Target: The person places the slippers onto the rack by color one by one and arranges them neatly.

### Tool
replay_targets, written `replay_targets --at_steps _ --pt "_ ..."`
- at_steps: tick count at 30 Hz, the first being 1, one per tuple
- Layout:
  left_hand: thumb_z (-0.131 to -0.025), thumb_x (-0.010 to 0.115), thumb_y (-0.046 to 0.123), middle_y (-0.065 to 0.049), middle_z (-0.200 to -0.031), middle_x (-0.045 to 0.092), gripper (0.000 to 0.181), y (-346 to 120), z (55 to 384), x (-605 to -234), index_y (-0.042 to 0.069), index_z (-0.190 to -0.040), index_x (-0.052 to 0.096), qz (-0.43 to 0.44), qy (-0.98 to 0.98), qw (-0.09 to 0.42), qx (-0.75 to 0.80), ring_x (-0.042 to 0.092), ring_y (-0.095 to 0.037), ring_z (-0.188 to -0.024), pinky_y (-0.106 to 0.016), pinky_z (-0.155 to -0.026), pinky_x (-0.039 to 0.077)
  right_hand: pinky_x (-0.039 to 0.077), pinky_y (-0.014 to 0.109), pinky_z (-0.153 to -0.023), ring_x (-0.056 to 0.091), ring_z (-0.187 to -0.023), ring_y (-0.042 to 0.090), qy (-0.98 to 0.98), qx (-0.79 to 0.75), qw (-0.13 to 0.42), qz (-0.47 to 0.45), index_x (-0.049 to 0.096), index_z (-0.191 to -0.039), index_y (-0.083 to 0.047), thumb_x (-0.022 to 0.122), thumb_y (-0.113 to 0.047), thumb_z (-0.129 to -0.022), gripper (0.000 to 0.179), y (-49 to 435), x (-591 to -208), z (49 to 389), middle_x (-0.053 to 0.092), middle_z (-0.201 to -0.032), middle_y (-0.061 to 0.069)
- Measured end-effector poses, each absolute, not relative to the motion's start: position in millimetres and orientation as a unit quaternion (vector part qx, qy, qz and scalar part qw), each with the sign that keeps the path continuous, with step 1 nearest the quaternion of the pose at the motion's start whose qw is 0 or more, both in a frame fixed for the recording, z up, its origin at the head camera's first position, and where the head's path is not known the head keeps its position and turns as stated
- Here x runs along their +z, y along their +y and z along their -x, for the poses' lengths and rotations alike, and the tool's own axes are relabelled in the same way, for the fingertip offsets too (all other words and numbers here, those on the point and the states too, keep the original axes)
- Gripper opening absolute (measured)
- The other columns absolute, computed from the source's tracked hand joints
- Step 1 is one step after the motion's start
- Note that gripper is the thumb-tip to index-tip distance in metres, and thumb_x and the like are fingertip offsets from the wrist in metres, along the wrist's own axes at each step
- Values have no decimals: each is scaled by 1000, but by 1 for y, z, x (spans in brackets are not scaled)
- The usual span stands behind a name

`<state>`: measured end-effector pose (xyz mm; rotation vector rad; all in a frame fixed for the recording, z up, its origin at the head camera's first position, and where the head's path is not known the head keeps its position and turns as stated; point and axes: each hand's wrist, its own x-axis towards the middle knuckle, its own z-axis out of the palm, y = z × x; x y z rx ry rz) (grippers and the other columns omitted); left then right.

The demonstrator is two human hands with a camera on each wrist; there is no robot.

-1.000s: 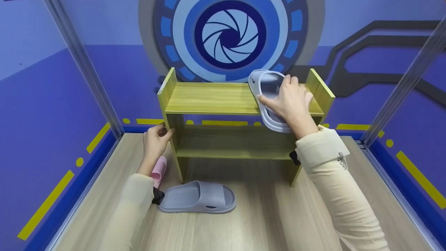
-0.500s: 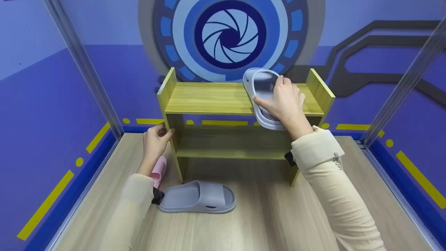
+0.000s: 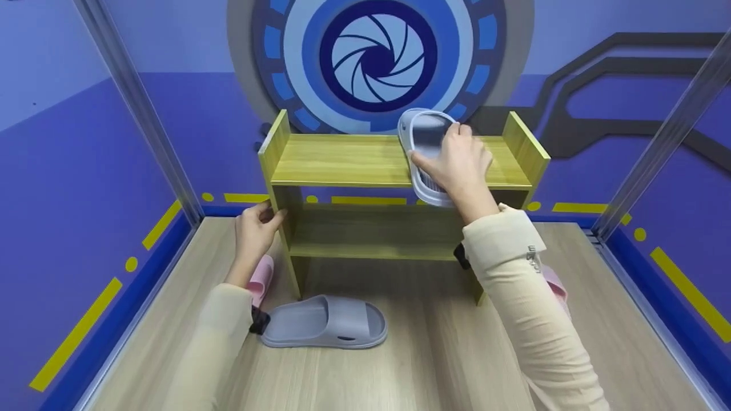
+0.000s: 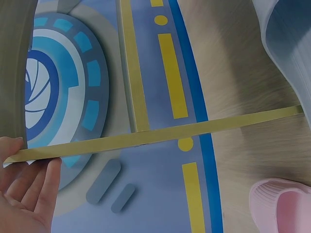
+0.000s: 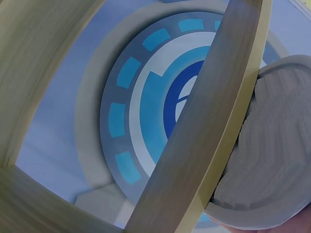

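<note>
A grey slipper [image 3: 422,185] lies over the top board of a two-tier wooden shoe rack [image 3: 342,160], right of its middle. My right hand [image 3: 461,162] grips it, thumb inside the opening and fingers at the far side. Its heel end juts past the board's front edge; in the right wrist view the slipper's ridged sole [image 5: 272,145] shows beside that edge. My left hand [image 3: 254,231] pinches the front edge of the rack's left side panel, thumb on one face and fingers on the other in the left wrist view. Another grey slipper [image 3: 348,322] rests on the floor in front.
One pink slipper [image 3: 261,277] stands on the floor left of the rack, partly behind my left wrist. Another pink slipper [image 3: 555,285] shows at the right, mostly hidden by my right sleeve. A blue patterned wall [image 3: 194,137] rises close behind the rack.
My right hand has shifted left and slightly farther back with the grey slipper over the top board. The right pink slipper has come into sight behind the sleeve. My left hand stays put.
</note>
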<state>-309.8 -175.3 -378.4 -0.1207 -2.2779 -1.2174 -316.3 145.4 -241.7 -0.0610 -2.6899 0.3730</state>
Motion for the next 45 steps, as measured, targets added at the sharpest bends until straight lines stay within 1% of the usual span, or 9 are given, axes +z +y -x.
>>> replay_targets --at_steps 9,13,18,23,27,30,36,41,45 --pt "-77 65 13 -15 -81 66 20 -175 309 -378 -1 -91 67 46 -847 282 -448 63 -24 -73 -36 -63 49 35 54 -77 45 -101 42 -966 172 193 8 37 -131 -1 46 -71 -68 95 156 -239 314 43 -123 17" --pt "-77 65 13 -15 -80 66 20 -175 308 -377 -1 -91 68 47 -846 287 -447 63 -24 -73 -37 -64 48 33 55 -80 43 -108 40 -959 197 205 -11 39 -131 -4 42 -72 -71 91 170 -235 311 42 -129 15" --pt "-77 66 12 -16 -81 65 22 -175 308 -378 -1 -94 67 52 -842 289 -452 63 -25 -74 -38 -65 48 34 50 -85 42 -114 32 -930 236 277 -44 48 -127 -7 47 -56 -79 68 194 -232 310 45 -128 12" --pt "-77 65 12 -15 -79 66 21 -175 309 -379 -1 -93 67 46 -844 287 -451 63 -24 -72 -37 -63 48 31 39 -93 44 -112 27 -875 282 375 -120 55 -118 -3 56 -35 -82 48 222 -237 314 53 -119 12" --pt "-77 66 13 -15 -79 66 20 -174 310 -379 -1 -91 67 42 -846 285 -449 63 -23 -72 -37 -63 48 30 32 -93 46 -110 22 -820 322 443 -164 58 -114 -1 59 -24 -80 41 244 -246 315 56 -115 10" --pt "-77 65 13 -15 -80 65 21 -174 310 -379 -2 -93 67 41 -847 284 -448 63 -24 -73 -37 -64 48 28 27 -94 45 -111 15 -792 353 470 -167 57 -116 -4 60 -22 -78 41 257 -254 314 55 -117 5" --pt "-77 65 13 -16 -81 65 23 -175 310 -379 -2 -95 67 44 -848 283 -446 63 -25 -73 -38 -64 49 28 27 -96 37 -118 8 -763 442 450 -142 44 -129 -11 60 -25 -77 56 273 -279 307 45 -129 0" --pt "-77 65 13 -16 -81 65 23 -175 310 -380 -2 -95 67 44 -847 281 -450 63 -24 -73 -37 -64 48 29 32 -96 34 -121 14 -735 516 419 -131 30 -137 -12 61 -22 -78 67 272 -301 293 34 -137 1" --pt "-77 65 12 -15 -80 66 23 -174 310 -379 -2 -95 67 48 -847 284 -447 63 -24 -72 -37 -63 48 31 34 -95 36 -119 18 -723 553 397 -120 26 -139 -10 60 -17 -78 69 271 -321 288 34 -137 6"
